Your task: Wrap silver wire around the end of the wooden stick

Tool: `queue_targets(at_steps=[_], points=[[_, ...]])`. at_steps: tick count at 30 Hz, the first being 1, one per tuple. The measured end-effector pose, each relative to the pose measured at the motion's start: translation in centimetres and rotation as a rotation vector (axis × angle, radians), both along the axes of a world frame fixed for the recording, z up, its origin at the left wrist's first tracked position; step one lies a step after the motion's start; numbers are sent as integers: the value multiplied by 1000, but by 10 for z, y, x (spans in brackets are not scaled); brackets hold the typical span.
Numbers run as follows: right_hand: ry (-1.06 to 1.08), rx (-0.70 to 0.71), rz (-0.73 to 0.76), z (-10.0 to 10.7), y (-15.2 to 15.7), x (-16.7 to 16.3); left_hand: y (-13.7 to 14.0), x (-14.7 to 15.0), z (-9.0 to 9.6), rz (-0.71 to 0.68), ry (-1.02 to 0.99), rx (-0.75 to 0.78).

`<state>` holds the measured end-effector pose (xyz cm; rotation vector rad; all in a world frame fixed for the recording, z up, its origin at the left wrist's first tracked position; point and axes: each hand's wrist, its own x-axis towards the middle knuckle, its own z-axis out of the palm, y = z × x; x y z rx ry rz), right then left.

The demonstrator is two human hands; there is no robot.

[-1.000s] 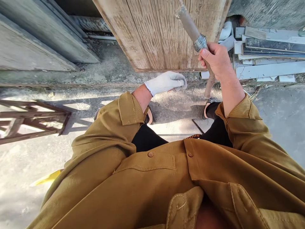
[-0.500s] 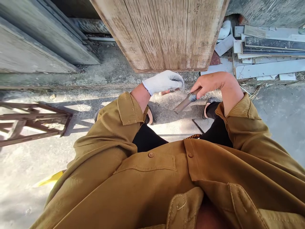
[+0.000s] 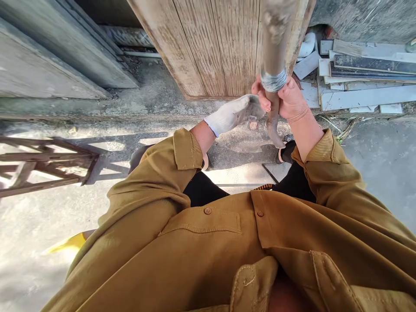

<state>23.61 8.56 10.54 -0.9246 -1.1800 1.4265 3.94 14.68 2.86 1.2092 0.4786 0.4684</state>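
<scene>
My right hand (image 3: pixel 294 102) is closed round a chisel-like tool (image 3: pixel 277 52). Its thick, scuffed brown shaft rises close to the camera and is blurred at the top. Silver wire (image 3: pixel 273 81) binds it at the hand, and the narrower lower end (image 3: pixel 274 130) curves down over the ground. Beside those fingers is my left hand (image 3: pixel 230 113), in a white knit glove with greyed fingers curled inward. Just below the glove shows a small, round, reddish end (image 3: pixel 251 125); I cannot make out what it is.
A weathered plank panel (image 3: pixel 221 52) stands ahead. Boards and strips (image 3: pixel 367 91) are stacked at the right, near a white pipe elbow (image 3: pixel 307 45). A wooden frame (image 3: pixel 48 162) lies at the left, below grey slabs (image 3: pixel 65 47). Something yellow (image 3: pixel 66 245) is at the lower left.
My right hand has lifted and turned the tool from slanting low to upright, its thick end now toward the camera. My gloved left hand has shifted right, beside it.
</scene>
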Motion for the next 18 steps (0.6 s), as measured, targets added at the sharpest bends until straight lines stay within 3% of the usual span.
queue_targets(at_steps=[3,5,12,15,18], points=[[76,1,-173,10,3,8,-2,-7,-2,-224,-15,-2],[91,-2,-245,16,5,13,-6,-9,-1,-270,-19,0],[-88,-23,-284,17,8,14,-26,0,15,137,7,-40],[-126,-43,-297,14,10,18,-29,0,17,222,3,-95],[-267,-154,-250,13,13,22,-30,-1,18,279,-12,-109]])
